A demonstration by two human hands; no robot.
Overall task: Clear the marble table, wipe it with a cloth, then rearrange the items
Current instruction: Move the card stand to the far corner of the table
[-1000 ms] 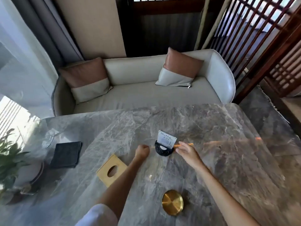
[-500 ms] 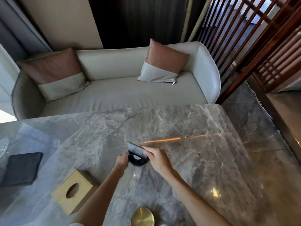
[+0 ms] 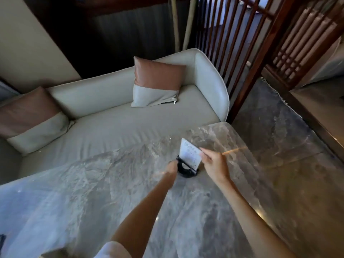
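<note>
Nearest, well below the card stand (image 3: 186,172): white sleeve (image 3: 111,251) at frame bottom, two bare forearms stretched toward the stand over the grey marble table (image 3: 83,202). Left grip (image 3: 172,167) curled, touching the stand's left rim (blurred there, so cannot tell if actually grasping or just resting against it). Right grip (image 3: 214,162) just right of the stand, clenched on the white card (image 3: 189,152), fingertips (image 3: 202,151) pinching its upper right edge. Card tilted, lower edge seated in the black stand; print too small to read. Stand appears to rest on the table, near the far right corner. Thin orange light streak (image 3: 234,150) on the marble right of the stand. Beyond the stand: pale sofa (image 3: 111,127), one brown-and-grey cushion (image 3: 156,82) behind it, a second cushion (image 3: 31,116) far left. Behind and right of the stand: dark wooden lattice screen (image 3: 242,43), stone floor (image 3: 279,118) below it.
</note>
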